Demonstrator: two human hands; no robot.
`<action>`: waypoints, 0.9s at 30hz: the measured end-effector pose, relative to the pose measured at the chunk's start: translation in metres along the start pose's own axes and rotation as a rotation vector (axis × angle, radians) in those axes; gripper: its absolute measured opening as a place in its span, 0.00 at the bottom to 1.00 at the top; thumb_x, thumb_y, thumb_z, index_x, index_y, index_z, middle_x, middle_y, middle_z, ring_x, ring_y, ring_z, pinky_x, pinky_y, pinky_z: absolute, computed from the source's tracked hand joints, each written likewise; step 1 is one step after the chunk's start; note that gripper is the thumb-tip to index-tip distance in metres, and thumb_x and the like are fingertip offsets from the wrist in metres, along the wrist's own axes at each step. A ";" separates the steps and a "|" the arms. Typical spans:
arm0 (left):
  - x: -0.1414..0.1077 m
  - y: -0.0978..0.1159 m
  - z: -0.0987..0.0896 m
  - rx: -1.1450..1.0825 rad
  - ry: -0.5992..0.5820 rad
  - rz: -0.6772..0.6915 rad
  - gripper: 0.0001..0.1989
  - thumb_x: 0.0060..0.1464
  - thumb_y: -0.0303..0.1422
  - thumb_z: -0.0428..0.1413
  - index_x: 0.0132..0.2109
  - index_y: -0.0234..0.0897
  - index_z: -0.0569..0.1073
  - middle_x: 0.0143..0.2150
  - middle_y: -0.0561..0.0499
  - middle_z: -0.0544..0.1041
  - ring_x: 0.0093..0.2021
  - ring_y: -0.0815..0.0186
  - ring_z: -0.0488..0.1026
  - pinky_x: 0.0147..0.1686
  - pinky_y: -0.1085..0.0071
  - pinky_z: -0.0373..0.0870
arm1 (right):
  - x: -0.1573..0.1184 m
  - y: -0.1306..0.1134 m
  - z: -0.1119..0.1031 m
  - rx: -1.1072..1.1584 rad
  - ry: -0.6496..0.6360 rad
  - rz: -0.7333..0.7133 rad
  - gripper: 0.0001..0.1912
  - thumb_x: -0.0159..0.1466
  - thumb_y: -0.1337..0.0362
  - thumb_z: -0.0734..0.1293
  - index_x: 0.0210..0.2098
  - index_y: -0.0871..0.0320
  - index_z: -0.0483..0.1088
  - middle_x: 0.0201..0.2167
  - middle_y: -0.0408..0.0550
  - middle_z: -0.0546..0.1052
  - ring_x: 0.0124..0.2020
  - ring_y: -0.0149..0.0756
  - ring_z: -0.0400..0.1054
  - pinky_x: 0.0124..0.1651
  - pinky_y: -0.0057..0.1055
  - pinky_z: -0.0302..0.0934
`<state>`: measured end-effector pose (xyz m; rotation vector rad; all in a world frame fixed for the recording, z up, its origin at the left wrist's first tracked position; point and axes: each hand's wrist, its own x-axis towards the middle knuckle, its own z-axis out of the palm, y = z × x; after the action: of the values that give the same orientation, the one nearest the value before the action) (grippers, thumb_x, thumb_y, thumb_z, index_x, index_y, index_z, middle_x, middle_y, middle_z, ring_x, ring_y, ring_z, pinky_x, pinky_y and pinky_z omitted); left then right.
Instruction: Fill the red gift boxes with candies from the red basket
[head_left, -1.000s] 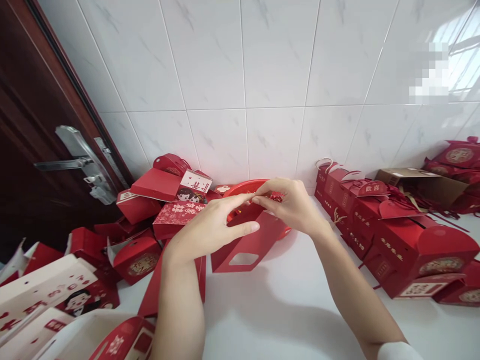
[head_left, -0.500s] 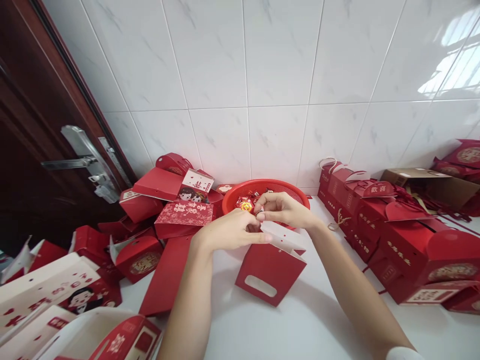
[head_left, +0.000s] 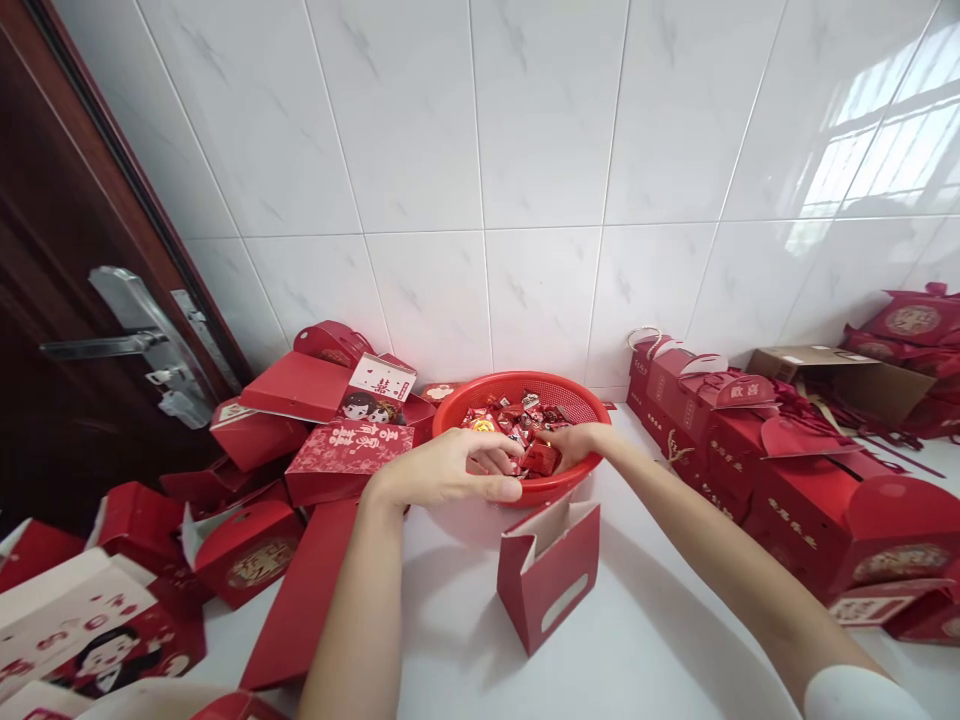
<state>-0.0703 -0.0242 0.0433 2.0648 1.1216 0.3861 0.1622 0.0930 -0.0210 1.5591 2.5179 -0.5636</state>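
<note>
A red plastic basket [head_left: 592, 405] with a perforated wall holds many wrapped candies [head_left: 536, 455], mostly red. My right hand [head_left: 576, 446] reaches over its right rim, its fingertips hidden among the candies. My left hand [head_left: 457, 468] hovers at the basket's front left, fingers loosely curved and thumb held apart, with nothing visible in it. In front of the basket a red paper gift bag [head_left: 551, 580] stands upright on the white table, its top open and a pale oval on its front. Neither hand touches the bag.
Red gift boxes [head_left: 262, 545] and cartons lie piled on the left, near a dark door with a metal handle [head_left: 142, 345]. Closed red boxes [head_left: 795, 500] line the right side, with an open cardboard box [head_left: 885, 385] behind them. A tiled wall [head_left: 540, 300] rises behind.
Both hands were together above the bag's opening. My right hand has moved into the basket, and my left has let go of the bag, which now stands turned the other way.
</note>
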 end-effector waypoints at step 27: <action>0.107 -0.075 0.039 -0.646 0.757 -0.021 0.24 0.41 0.54 0.66 0.29 0.36 0.73 0.29 0.49 0.78 0.35 0.59 0.75 0.38 0.65 0.71 | 0.009 0.013 0.014 1.000 0.264 -0.373 0.22 0.51 0.48 0.77 0.33 0.60 0.75 0.23 0.43 0.75 0.25 0.32 0.70 0.30 0.27 0.64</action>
<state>-0.0314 0.0706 -0.0468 1.3387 1.2051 1.3955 0.1683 0.1001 -0.0401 1.3963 2.9115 -2.0245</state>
